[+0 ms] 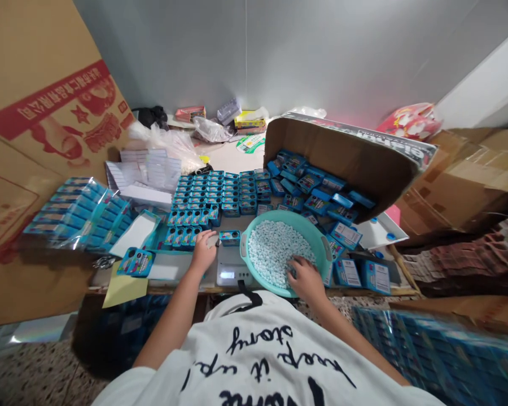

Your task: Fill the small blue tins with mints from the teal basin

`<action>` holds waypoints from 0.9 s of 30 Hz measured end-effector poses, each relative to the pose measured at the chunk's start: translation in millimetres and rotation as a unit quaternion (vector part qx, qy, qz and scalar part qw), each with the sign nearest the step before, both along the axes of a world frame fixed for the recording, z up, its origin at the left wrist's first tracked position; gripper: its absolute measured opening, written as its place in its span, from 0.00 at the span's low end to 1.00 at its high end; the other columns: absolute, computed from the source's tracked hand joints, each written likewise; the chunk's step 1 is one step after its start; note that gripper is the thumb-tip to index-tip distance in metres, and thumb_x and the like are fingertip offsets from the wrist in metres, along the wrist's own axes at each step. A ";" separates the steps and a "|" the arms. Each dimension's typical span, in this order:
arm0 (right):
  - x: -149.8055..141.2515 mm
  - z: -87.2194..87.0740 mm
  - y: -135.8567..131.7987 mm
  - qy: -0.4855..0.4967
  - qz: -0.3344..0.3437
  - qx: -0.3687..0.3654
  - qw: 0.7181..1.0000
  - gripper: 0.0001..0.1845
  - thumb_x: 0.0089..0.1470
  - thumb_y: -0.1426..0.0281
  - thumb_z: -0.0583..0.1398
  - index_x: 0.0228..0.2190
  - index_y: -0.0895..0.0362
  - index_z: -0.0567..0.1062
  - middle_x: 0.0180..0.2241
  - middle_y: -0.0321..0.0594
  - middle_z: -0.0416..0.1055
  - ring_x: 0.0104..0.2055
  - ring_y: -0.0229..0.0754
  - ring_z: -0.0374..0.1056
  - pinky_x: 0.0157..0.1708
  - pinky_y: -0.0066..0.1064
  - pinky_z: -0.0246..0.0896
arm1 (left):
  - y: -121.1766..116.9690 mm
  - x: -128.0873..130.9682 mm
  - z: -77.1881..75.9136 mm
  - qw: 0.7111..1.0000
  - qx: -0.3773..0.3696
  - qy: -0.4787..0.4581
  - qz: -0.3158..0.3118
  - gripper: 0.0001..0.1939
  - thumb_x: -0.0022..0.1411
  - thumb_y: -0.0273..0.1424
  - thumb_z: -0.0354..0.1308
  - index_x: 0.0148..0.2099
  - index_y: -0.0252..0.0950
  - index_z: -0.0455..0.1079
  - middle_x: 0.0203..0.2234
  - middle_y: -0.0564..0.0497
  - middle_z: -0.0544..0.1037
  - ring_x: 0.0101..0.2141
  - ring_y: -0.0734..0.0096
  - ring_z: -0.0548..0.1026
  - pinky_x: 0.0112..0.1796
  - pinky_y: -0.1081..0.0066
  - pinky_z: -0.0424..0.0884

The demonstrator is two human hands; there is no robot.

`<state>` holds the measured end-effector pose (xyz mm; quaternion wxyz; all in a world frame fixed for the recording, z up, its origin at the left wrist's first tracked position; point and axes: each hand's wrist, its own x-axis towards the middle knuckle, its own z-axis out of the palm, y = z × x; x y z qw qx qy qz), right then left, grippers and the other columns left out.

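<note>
Head view. My right hand (305,277) digs, fingers curled, into the pale pellets (275,248) in the teal basin (254,225); whether it grips any, I cannot tell. My left hand (203,248) rests loosely open beside a small blue box (230,237) on the scale (231,269), holding nothing. I judge the step to be portioning pellets into a box; the next move calls for carrying a small pinch over without spilling. Rows of filled boxes (214,192) stand behind on the desk (232,155). My shirt (262,355) reads "story"; the box labels are too small to read.
</note>
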<state>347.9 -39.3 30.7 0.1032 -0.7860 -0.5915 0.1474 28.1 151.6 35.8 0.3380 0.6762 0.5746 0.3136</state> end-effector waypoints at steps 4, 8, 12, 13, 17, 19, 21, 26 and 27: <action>-0.5 2.2 0.4 -0.011 -0.005 -0.010 1.000 0.17 0.58 0.64 0.58 0.47 0.51 0.78 0.52 0.47 0.70 0.53 0.54 0.64 0.49 0.40 0.57 | -16.4 -7.4 4.7 0.999 -0.004 -0.030 0.009 0.26 0.51 0.19 0.52 0.51 0.38 0.75 0.55 0.43 0.70 0.56 0.56 0.71 0.52 0.56 0.75; 0.4 4.2 1.0 -0.008 -0.004 -0.025 1.000 0.17 0.58 0.65 0.57 0.48 0.52 0.77 0.50 0.47 0.70 0.51 0.53 0.65 0.43 0.37 0.58 | -24.1 -10.3 7.8 0.999 -0.002 -0.054 0.006 0.25 0.53 0.19 0.51 0.51 0.39 0.75 0.54 0.44 0.71 0.56 0.59 0.71 0.53 0.59 0.75; 0.6 4.6 1.7 0.000 -0.009 -0.042 0.999 0.17 0.58 0.65 0.57 0.48 0.51 0.76 0.50 0.46 0.69 0.48 0.51 0.66 0.40 0.36 0.57 | -22.4 -13.5 5.6 0.997 -0.003 -0.077 0.005 0.24 0.55 0.20 0.50 0.52 0.36 0.73 0.51 0.43 0.73 0.51 0.63 0.75 0.51 0.62 0.76; 0.4 4.6 1.8 0.004 -0.010 -0.045 0.999 0.17 0.58 0.65 0.57 0.48 0.51 0.76 0.50 0.46 0.69 0.47 0.51 0.66 0.39 0.35 0.56 | -21.6 -14.1 5.1 0.997 -0.002 -0.082 0.005 0.23 0.56 0.21 0.49 0.52 0.36 0.72 0.51 0.42 0.73 0.50 0.64 0.76 0.51 0.63 0.76; -1.0 5.9 1.9 0.023 -0.015 -0.043 0.999 0.15 0.59 0.67 0.56 0.47 0.52 0.75 0.48 0.44 0.71 0.44 0.46 0.67 0.38 0.33 0.54 | -19.5 -16.6 12.1 0.997 0.015 -0.078 0.002 0.23 0.57 0.21 0.48 0.52 0.35 0.72 0.50 0.43 0.74 0.49 0.65 0.77 0.52 0.63 0.76; -1.5 6.8 1.7 0.030 -0.016 -0.043 0.998 0.14 0.60 0.67 0.56 0.46 0.52 0.76 0.48 0.42 0.72 0.41 0.44 0.67 0.36 0.32 0.52 | -19.3 -19.5 22.8 0.998 0.029 -0.062 -0.002 0.22 0.55 0.22 0.49 0.51 0.36 0.73 0.50 0.43 0.74 0.51 0.63 0.75 0.54 0.61 0.73; -1.8 7.6 1.5 0.032 -0.014 -0.044 0.998 0.12 0.61 0.67 0.56 0.44 0.52 0.75 0.47 0.41 0.72 0.39 0.42 0.67 0.34 0.32 0.50 | -19.2 -25.0 36.2 0.998 0.049 0.006 -0.026 0.24 0.55 0.23 0.52 0.54 0.37 0.73 0.51 0.43 0.74 0.54 0.59 0.72 0.59 0.58 0.68; -2.6 7.5 1.4 0.018 -0.013 -0.038 0.999 0.11 0.61 0.67 0.56 0.44 0.53 0.75 0.46 0.40 0.72 0.37 0.40 0.66 0.34 0.32 0.48 | -17.3 -50.1 56.5 0.948 0.029 0.302 -0.095 0.48 0.50 0.37 0.67 0.71 0.40 0.56 0.64 0.40 0.63 0.64 0.43 0.60 0.65 0.48 0.56; -2.6 7.1 1.5 0.018 -0.013 -0.038 0.999 0.11 0.61 0.67 0.56 0.44 0.52 0.75 0.46 0.41 0.71 0.37 0.40 0.66 0.34 0.32 0.48 | -16.6 -55.9 55.5 0.936 0.010 0.337 -0.101 0.49 0.48 0.39 0.68 0.71 0.43 0.57 0.66 0.41 0.61 0.66 0.40 0.57 0.65 0.45 0.54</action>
